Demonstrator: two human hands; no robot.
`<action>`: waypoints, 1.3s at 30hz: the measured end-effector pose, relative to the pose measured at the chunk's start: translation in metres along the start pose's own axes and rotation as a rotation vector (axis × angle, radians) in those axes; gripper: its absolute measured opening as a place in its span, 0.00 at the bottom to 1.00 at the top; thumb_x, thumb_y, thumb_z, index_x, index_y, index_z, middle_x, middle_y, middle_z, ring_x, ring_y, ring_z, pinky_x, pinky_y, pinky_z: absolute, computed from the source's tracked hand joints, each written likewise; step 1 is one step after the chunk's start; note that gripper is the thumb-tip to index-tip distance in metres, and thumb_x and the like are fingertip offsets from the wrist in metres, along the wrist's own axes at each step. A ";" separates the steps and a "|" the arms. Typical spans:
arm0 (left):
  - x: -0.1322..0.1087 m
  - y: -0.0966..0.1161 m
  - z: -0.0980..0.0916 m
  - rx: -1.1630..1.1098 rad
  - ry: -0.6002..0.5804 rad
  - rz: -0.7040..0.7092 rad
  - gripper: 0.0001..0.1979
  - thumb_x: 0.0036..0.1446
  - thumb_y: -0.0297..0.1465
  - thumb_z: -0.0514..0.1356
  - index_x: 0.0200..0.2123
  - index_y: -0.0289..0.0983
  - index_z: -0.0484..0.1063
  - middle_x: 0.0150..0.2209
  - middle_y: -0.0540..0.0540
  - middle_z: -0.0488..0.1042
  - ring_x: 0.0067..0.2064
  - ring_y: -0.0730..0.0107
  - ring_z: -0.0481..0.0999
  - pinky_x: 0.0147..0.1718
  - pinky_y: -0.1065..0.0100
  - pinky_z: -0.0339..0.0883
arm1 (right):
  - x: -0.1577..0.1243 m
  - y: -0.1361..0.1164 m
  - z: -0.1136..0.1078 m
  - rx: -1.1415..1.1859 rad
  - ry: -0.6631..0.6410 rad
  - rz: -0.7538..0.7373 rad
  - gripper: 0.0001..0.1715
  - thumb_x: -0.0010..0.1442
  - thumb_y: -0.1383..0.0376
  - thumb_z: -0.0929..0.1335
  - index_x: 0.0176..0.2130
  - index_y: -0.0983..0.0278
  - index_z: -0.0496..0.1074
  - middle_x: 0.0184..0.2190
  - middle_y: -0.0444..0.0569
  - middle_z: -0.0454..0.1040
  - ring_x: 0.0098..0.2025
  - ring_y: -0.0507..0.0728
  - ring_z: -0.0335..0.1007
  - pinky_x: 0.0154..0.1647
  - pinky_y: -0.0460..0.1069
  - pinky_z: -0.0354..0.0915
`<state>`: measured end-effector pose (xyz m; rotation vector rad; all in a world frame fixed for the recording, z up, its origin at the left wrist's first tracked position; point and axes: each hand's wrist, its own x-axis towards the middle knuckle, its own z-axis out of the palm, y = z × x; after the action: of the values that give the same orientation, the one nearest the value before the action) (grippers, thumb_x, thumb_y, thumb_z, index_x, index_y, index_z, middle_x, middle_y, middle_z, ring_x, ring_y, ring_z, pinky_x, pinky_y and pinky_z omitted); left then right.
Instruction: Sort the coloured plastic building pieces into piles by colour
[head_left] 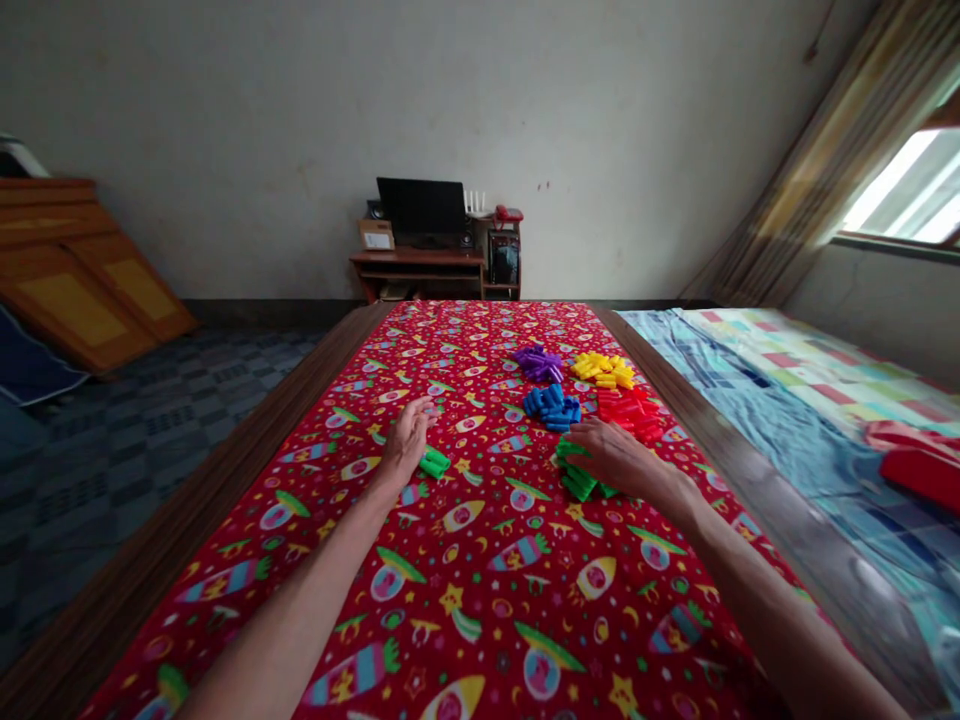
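Green tube-like pieces (434,462) lie on the red patterned cloth beside my left hand (409,435), whose fingers are spread with nothing visible gripped. My right hand (604,452) reaches over a pile of green pieces (577,484), its fingertips hidden against the pile, so any grip cannot be made out. Just beyond it sit a blue pile (553,407) and a red pile (631,411). Farther back are a purple pile (538,363) and a yellow pile (604,370).
The cloth (465,560) covers a long table with a dark wooden edge (780,500). To the right is a bed with a blue sheet (720,400). A desk (420,258) with a monitor (421,208) stands by the wall, and a wooden cabinet (82,270) is at left.
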<state>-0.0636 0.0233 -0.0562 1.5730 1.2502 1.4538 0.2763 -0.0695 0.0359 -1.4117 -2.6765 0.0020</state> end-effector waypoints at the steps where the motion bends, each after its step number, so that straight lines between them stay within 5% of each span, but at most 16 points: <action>1: 0.000 0.001 0.000 0.004 -0.001 0.002 0.18 0.59 0.38 0.52 0.49 0.36 0.68 0.50 0.38 0.74 0.48 0.58 0.78 0.49 0.53 0.73 | 0.002 -0.005 -0.002 0.012 0.030 -0.027 0.11 0.67 0.66 0.62 0.35 0.65 0.73 0.37 0.52 0.76 0.40 0.54 0.70 0.43 0.48 0.63; 6: 0.000 0.002 0.000 0.012 0.009 -0.031 0.18 0.58 0.38 0.52 0.49 0.36 0.68 0.50 0.37 0.73 0.47 0.58 0.78 0.50 0.52 0.72 | 0.031 -0.059 0.002 0.088 0.110 -0.200 0.14 0.68 0.70 0.59 0.34 0.66 0.70 0.32 0.50 0.73 0.34 0.52 0.67 0.37 0.47 0.62; 11: 0.003 0.000 0.000 -0.030 0.041 -0.063 0.19 0.58 0.39 0.52 0.49 0.36 0.68 0.50 0.37 0.73 0.48 0.58 0.78 0.51 0.52 0.72 | 0.086 -0.121 0.038 0.068 0.126 -0.305 0.12 0.66 0.66 0.63 0.48 0.66 0.69 0.42 0.55 0.72 0.43 0.58 0.68 0.38 0.49 0.65; 15: 0.004 -0.001 0.000 -0.054 0.042 -0.071 0.19 0.57 0.39 0.52 0.48 0.36 0.69 0.48 0.38 0.74 0.47 0.58 0.78 0.51 0.51 0.72 | 0.115 -0.138 0.061 0.013 0.084 -0.313 0.13 0.66 0.68 0.63 0.49 0.64 0.69 0.39 0.54 0.72 0.42 0.59 0.68 0.39 0.51 0.66; 18: 0.003 -0.001 0.000 -0.064 0.049 -0.055 0.19 0.58 0.39 0.52 0.48 0.37 0.68 0.47 0.39 0.75 0.47 0.59 0.78 0.51 0.50 0.72 | 0.109 -0.129 0.056 0.003 0.059 -0.318 0.12 0.65 0.72 0.62 0.46 0.64 0.71 0.36 0.52 0.73 0.38 0.57 0.67 0.38 0.49 0.65; 22: 0.002 -0.003 0.001 -0.051 0.039 -0.027 0.18 0.58 0.40 0.52 0.48 0.37 0.69 0.48 0.39 0.75 0.47 0.59 0.78 0.50 0.52 0.73 | 0.069 -0.094 0.021 0.062 0.164 -0.230 0.13 0.68 0.68 0.60 0.39 0.65 0.72 0.34 0.51 0.75 0.35 0.54 0.67 0.40 0.49 0.64; 27: 0.003 -0.004 0.001 0.013 0.006 -0.007 0.18 0.58 0.40 0.53 0.46 0.37 0.71 0.48 0.39 0.76 0.44 0.58 0.79 0.46 0.55 0.75 | 0.000 -0.019 -0.011 0.057 0.296 0.125 0.18 0.68 0.63 0.59 0.40 0.65 0.75 0.32 0.53 0.77 0.34 0.55 0.71 0.36 0.48 0.61; 33: -0.008 0.028 0.009 0.197 -0.178 0.179 0.17 0.61 0.39 0.50 0.43 0.37 0.75 0.43 0.41 0.79 0.44 0.57 0.80 0.46 0.56 0.75 | -0.049 0.029 0.007 -0.031 0.230 0.441 0.19 0.67 0.61 0.59 0.36 0.63 0.75 0.28 0.52 0.77 0.29 0.56 0.71 0.29 0.48 0.56; 39: -0.053 0.066 0.065 0.318 -0.530 0.422 0.20 0.67 0.35 0.46 0.55 0.39 0.70 0.55 0.41 0.74 0.58 0.59 0.72 0.60 0.56 0.65 | -0.059 0.026 0.022 0.051 0.208 0.405 0.24 0.70 0.57 0.55 0.31 0.62 0.71 0.25 0.49 0.73 0.26 0.54 0.67 0.27 0.48 0.52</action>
<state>0.0173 -0.0394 -0.0260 2.3548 0.8921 0.9790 0.3287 -0.1018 0.0065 -1.8000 -2.1738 -0.0380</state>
